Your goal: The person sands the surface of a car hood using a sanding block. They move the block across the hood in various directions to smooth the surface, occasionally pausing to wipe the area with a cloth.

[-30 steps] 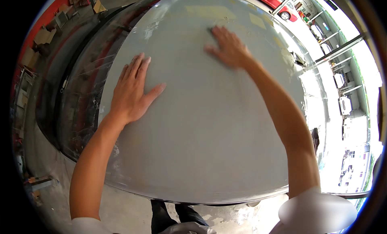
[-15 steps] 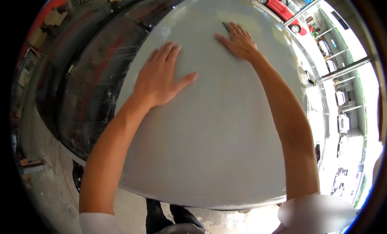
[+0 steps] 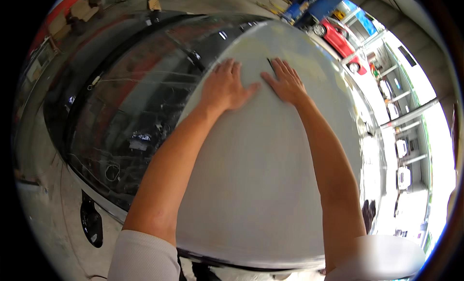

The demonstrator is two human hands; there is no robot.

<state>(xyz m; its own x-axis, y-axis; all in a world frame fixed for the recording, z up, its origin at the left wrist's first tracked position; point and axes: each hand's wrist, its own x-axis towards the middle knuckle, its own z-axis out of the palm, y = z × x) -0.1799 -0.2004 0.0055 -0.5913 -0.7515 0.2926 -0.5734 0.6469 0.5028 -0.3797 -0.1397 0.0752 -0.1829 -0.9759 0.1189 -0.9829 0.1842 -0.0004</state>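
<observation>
A car hood (image 3: pixel 251 184) with a dull grey, primer-like coat stretches out before me, with yellowish patches toward its far end. My left hand (image 3: pixel 224 90) rests on it near the windshield-side edge, fingers extended and thumb out to the right, with nothing in it. To its right, my right hand (image 3: pixel 287 85) lies flat with fingers together. From under its fingers shows the dark edge of a thin sheet (image 3: pixel 270 63), like sandpaper; the rest is covered by the hand. Both arms reach far forward over the hood.
Left of the hood is the dark, dusty windshield (image 3: pixel 121 116). A black side mirror (image 3: pixel 91 220) juts out at lower left. Beyond the far end stand a blue post (image 3: pixel 319 12) and a red car (image 3: pixel 340 41). Metal posts and parked white cars line the bright right side.
My left hand has slid forward and to the right, nearer my right hand. The right hand keeps the dark sheet under it. The view has shifted, showing more windshield.
</observation>
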